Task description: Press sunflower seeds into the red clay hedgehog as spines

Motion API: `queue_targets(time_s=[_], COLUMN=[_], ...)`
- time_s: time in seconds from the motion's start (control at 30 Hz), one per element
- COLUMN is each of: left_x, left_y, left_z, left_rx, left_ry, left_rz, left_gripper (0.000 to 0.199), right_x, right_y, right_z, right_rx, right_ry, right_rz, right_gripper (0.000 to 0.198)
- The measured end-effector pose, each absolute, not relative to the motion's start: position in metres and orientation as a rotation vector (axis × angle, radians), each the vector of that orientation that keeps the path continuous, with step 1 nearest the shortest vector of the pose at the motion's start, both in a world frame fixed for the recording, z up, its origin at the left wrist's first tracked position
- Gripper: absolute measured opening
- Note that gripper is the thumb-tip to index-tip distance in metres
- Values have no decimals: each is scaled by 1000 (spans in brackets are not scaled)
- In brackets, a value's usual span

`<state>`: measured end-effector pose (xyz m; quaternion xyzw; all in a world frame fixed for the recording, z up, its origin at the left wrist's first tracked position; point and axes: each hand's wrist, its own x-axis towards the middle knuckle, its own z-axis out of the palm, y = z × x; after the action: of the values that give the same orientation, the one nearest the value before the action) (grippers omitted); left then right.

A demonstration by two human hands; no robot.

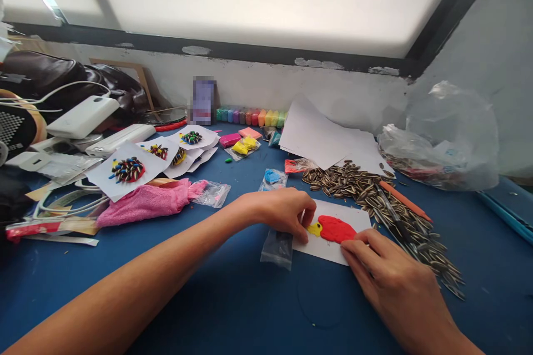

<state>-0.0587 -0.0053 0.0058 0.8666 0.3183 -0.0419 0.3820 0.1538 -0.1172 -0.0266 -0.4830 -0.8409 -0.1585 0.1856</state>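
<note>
A white paper card (pixel 328 251) lies on the blue table, bearing a flat red clay shape (pixel 335 228) with a small yellow clay piece (pixel 315 229) and a dark dot at its left end. My left hand (pixel 287 213) is closed at the card's left side, its bent fingers and thumb by the yellow clay. My right hand (pixel 387 266) is closed at the card's right side, with thumb and fingertips pinched together at the tip of the red clay. Whatever lies between the fingertips is hidden. A clear plastic bag (pixel 277 250) lies under my left wrist.
Sunflower seeds (pixel 345 183) are heaped right of the card, with pens and an orange stick (pixel 406 201) on them. Finished seed-and-clay cards (pixel 129 169) and a pink cloth (pixel 145 202) lie left. Behind are white sheets (pixel 316 133), clay packs (pixel 250 117) and a plastic bag (pixel 453 138).
</note>
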Motion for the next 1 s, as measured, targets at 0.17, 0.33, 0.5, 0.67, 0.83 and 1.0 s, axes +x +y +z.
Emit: queue_targets(time_s=[0.17, 0.33, 0.5, 0.67, 0.83, 1.0], left_x=[-59, -59, -59, -58, -58, -58], left_y=[-5, -4, -5, -6, -6, -4], left_z=[5, 4, 5, 8, 6, 4], left_rx=[2208, 2202, 2211, 2217, 2216, 2202], left_ry=[810, 808, 804, 824, 819, 805], left_rz=[-100, -97, -96, -129, -116, -98], left_gripper=[20, 20, 19, 19, 19, 19], right_x=[156, 158, 158, 157, 157, 156], right_y=[-120, -121, -121, -120, -121, -124], right_z=[-28, -27, -27, -29, -30, -28], right_rx=[-1359, -1375, -1364, -1367, -1374, -1373], right_ry=[-2376, -2363, -2339, -2287, -2298, -2307], right_rz=[-415, -389, -388, -308, -335, -390], right_gripper=[34, 35, 35, 31, 33, 38])
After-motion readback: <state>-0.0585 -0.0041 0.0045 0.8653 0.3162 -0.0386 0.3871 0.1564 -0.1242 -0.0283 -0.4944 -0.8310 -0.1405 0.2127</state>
